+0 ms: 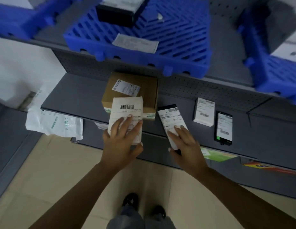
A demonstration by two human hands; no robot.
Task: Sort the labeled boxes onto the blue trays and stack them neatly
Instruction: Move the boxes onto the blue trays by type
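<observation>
The left hand [120, 142] held a white labelled box [126, 116], fingers spread on top, thumb curled beneath; the right hand [185, 144] gripped a narrow black box [170, 119] likewise, both above the grey shelf [74, 96]; beyond sat a brown carton [144, 90]; farther up, a blue tray [177, 35] carried a black box [115, 15].

One view only, from a wide-angle camera on the person's head, tipped steeply forward and down. It sits close above the grey shelf [74, 95], near enough that both forearms reach up from the bottom corners into mid-frame. The person's shoes [130, 201] stand almost straight below at the bottom edge, on the pale floor. Ahead and higher, the blue tray [185, 38] on the upper shelf fills the top of the frame, blurred. Straight lines bow outward toward the frame edges.
</observation>
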